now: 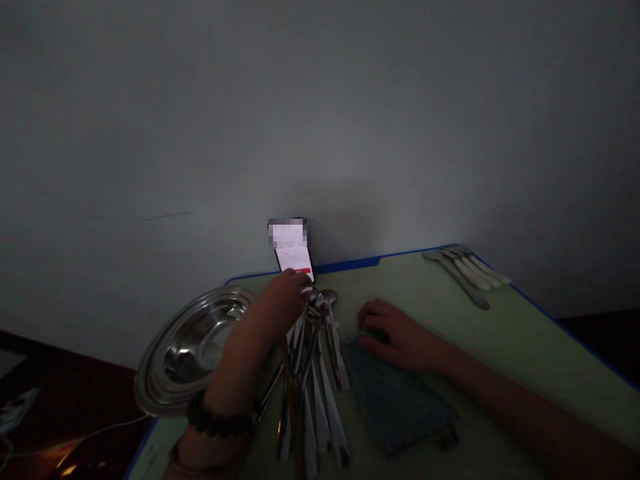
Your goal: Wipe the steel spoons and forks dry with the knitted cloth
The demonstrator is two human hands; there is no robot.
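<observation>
My left hand (287,293), with a dark bead bracelet on its wrist, reaches over the heads of a pile of metal cutlery (320,393), just at the lower edge of a lit phone (294,257). Its fingertips are dim and partly hidden, so I cannot tell whether it grips anything. The pile holds several spoons and forks, handles towards me. To its right lies a blue-grey cloth (400,400). My right hand (387,330) rests at the cloth's top edge, fingers bent and thumb apart from them, with nothing clearly held.
A shiny steel basin (195,347) stands at the table's left edge. At the far right corner lie a spoon (460,280) and several light-handled forks (473,267) in a row. The pale table (500,347) has a blue rim and meets a grey wall (400,133).
</observation>
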